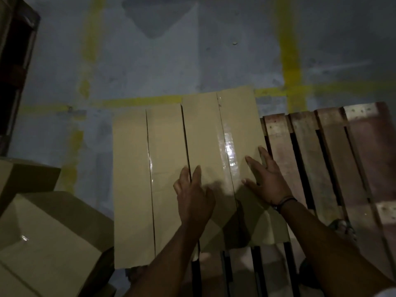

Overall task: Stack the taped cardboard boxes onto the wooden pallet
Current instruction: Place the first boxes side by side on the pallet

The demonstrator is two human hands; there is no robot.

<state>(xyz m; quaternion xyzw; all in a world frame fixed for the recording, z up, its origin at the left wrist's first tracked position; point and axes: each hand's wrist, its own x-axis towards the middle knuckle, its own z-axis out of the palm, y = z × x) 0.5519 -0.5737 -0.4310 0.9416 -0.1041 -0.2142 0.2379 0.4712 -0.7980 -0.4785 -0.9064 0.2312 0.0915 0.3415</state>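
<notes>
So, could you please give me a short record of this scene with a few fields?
left hand: flat, fingers straight, over the gap between the two boxes
right hand: flat on the right box, beside its tape seam
left box: taped, right beside the right box
wooden pallet: bare slats to the right of the boxes
spare boxes: lower left

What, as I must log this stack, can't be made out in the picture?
Head view:
Pallet: left part hidden under the stacked boxes.
Stacked boxes' near edge: partly covered by the left hand, right hand and forearms.
Loose boxes, lower left: cut off by the frame edge.
Dark thing, upper left: too dim and cut off to name.
</notes>
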